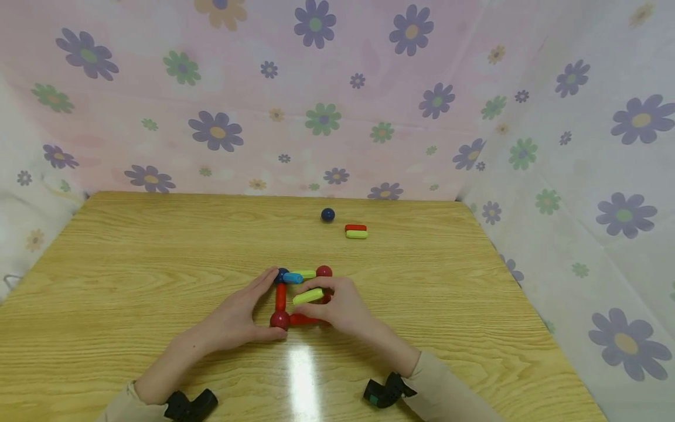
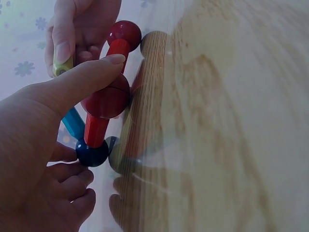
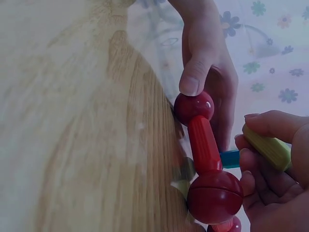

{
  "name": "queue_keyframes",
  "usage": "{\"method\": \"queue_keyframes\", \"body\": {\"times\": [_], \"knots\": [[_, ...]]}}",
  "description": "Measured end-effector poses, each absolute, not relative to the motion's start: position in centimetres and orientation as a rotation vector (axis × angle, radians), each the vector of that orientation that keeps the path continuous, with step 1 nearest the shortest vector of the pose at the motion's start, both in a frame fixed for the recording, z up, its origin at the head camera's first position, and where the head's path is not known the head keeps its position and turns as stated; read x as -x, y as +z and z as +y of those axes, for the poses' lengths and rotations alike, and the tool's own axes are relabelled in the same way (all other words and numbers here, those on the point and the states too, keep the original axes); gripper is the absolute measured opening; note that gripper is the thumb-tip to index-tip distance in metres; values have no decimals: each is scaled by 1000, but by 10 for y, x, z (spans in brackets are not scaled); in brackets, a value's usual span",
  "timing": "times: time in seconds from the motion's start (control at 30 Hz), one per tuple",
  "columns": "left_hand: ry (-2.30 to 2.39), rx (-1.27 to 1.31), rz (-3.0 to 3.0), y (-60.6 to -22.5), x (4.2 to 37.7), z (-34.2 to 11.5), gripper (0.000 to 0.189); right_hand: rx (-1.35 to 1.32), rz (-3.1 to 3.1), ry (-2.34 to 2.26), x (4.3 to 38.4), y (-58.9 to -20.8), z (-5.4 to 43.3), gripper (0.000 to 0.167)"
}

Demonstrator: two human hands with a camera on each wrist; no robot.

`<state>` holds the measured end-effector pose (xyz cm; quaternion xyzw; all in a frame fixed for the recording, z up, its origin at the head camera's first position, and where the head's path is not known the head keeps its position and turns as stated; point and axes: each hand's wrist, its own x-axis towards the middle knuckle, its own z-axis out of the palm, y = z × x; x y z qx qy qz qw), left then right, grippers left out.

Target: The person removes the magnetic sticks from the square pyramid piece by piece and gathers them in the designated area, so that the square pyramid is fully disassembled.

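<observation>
1. Frame (image 1: pixel 280 293): flat on the worktop (image 1: pixel 422 281), between the two hands. Balls at its corners, rods for sides.
2. Corners: blue ball (image 1: pixel 282 275) far left; near-left ball (image 1: pixel 280 320) and far-right ball (image 1: pixel 324 271) both deep red. Near-right corner, also red, shows in the right wrist view: near-right ball (image 3: pixel 215 197), glossy, a thin groove round its middle.
3. Sides: left rod (image 1: pixel 281 300) and near rod (image 1: pixel 303 319) red, far rod (image 1: pixel 304 274) yellow-green. Right side red, mostly covered. Rods look ridged in the wrist views.
4. Blue rod (image 1: pixel 292 278) projects up from the blue ball.
5. Left hand (image 1: pixel 232 316): thumb on the near-left ball, fingers against the blue ball, frame held between.
6. Right hand (image 1: pixel 343 308): thumb and fingers clamped on a yellow-green rod (image 1: pixel 308 296), tilted above the frame, one end free.
7. Beyond, well apart: loose blue ball (image 1: pixel 328 214); near it, loose red rod (image 1: pixel 355 227) and loose yellow-green rod (image 1: pixel 357 234), side by side.
8. Flowered cloth (image 1: pixel 369 105) behind the worktop.
</observation>
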<state>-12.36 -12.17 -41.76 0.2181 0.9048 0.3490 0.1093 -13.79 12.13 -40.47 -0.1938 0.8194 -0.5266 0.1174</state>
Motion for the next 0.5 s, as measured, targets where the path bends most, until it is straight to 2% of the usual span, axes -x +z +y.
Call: {"method": "queue_keyframes", "body": {"times": [0.5], "knots": [[1014,-624,2662,-417,123,-120,116,471,2380,-1610,143,-397,131,21]]}}
